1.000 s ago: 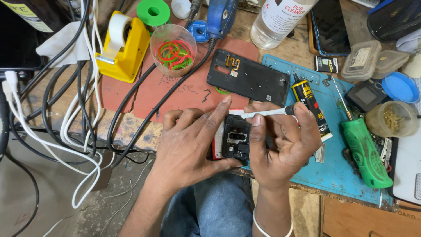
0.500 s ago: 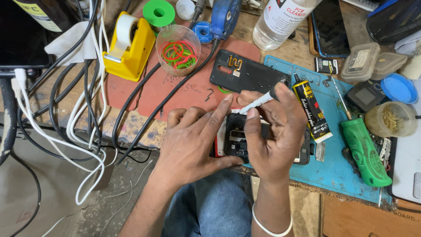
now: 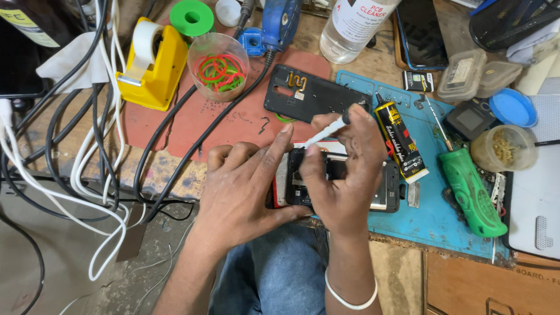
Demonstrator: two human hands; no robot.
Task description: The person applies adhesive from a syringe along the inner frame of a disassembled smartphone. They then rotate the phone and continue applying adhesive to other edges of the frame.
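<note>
Pinching a thin white tool (image 3: pixel 326 129) between thumb and fingertips, the right hand (image 3: pixel 344 169) sat over the phone (image 3: pixel 338 185), fingers curled tight on the shaft, tip angled down-left toward the phone's upper end. Exactly where the tip touched could not be told; the thumb covered it. Left hand (image 3: pixel 245 186) lay on the phone's left end, index finger stretched out toward the tool, other fingers loosely bent, thumb tucked under the near edge; it steadied the phone more than gripped it.

Phone lay face down, near the bench edge, half on the red mat (image 3: pixel 198 122), half on the blue mat (image 3: pixel 431 216). Its back was already off: the black cover (image 3: pixel 315 93) lay apart, just beyond the hands, inner side up. Insides were exposed, so opening looked done; work inside looked still in progress, and the cover remained to be refitted, judging by how things lay.

Around: yellow-black glue tube (image 3: pixel 399 137) just right of the right hand, green screwdriver (image 3: pixel 469 186) further right, both on the blue mat. Cup of rubber bands (image 3: pixel 219 67) and yellow tape dispenser (image 3: pixel 151 64) at the far left of the red mat. Clear bottle (image 3: pixel 353 26) at top, cables (image 3: pixel 81 163) hanging off the left edge. White bangle (image 3: pixel 350 294) on the right wrist.
</note>
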